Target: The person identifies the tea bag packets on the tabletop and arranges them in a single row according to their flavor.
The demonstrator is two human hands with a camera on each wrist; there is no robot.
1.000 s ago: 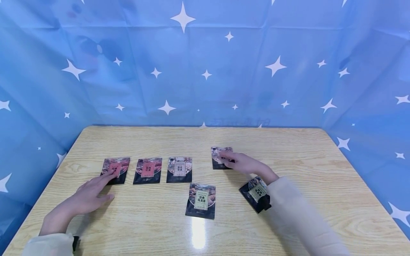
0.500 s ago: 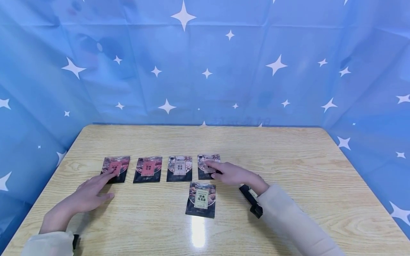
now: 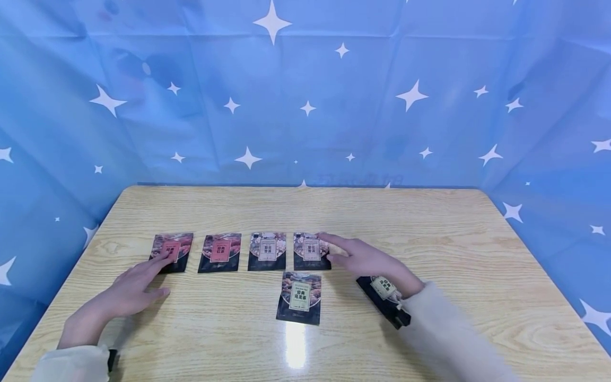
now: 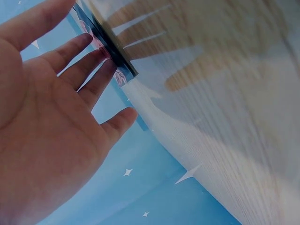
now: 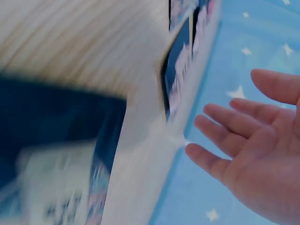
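My left hand [image 3: 131, 292] lies with its fingers straight, fingertips resting on a red-labelled tea packet [image 3: 185, 243] at the left end of a row. To its right come a second red-labelled tea packet [image 3: 220, 253] and two pale pink-labelled ones. Beside the right-hand pink-labelled packet [image 3: 311, 253] my right hand [image 3: 369, 261] hovers, fingers loosely extended, fingertips close to its right edge. In the right wrist view that hand [image 5: 253, 136] has nothing in its grasp. A green-labelled tea packet [image 3: 383, 287] lies at an angle under the right wrist, partly hidden.
Another green-labelled tea packet [image 3: 299, 300] lies just below the row, near its right end. The wooden table [image 3: 229, 329] has rounded back corners, and a blue star-patterned curtain [image 3: 305, 132] stands behind it and at both sides.
My right hand slid the fourth packet left and slightly nearer into the row, then let go and drew back to the right. My left hand stays in place.
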